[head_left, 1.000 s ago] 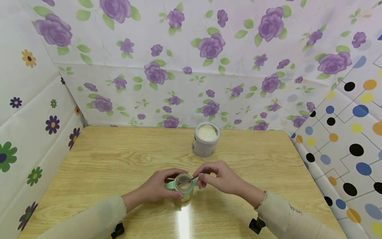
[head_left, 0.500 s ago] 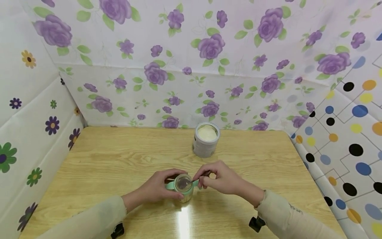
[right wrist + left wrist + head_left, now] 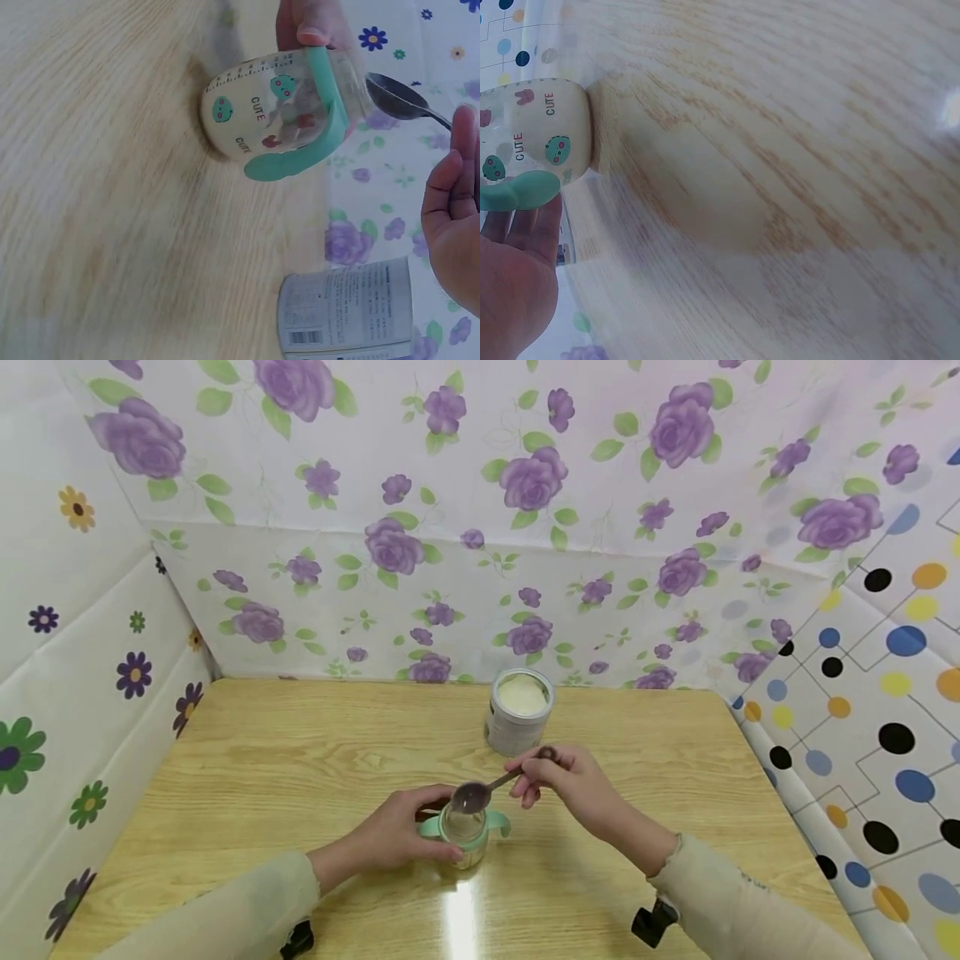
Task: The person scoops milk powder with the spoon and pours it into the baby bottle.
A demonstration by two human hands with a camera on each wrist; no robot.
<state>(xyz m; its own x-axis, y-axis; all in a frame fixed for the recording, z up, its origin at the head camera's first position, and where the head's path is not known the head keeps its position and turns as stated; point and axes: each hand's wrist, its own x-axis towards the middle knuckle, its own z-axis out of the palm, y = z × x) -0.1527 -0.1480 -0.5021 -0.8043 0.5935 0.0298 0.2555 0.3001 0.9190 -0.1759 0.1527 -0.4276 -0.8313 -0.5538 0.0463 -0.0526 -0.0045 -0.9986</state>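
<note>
A clear bottle [image 3: 471, 853] with mint-green handles and cartoon prints stands upright on the table, its mouth uncovered. My left hand [image 3: 393, 831] grips it from the left, thumb at the front. In the left wrist view, fingers of that hand [image 3: 517, 292] lie behind a green handle. My right hand [image 3: 573, 785] pinches the handle of a dark metal spoon [image 3: 471, 797]. The spoon's bowl is over the bottle's mouth; I cannot tell whether it touches the rim. Pale cream contents fill the lower part of the bottle [image 3: 247, 109] in the right wrist view.
Behind the bottle, to its right, stands an open grey can [image 3: 516, 727] with pale powder inside. The wooden table [image 3: 300, 743] ends at a flowered cloth [image 3: 450, 593] at the back. Patterned cloths also hang at left and right.
The spoon has come up out of the bottle's mouth and now lies above it. My right hand has shifted up and right with it. The left hand keeps its hold on the bottle.
</note>
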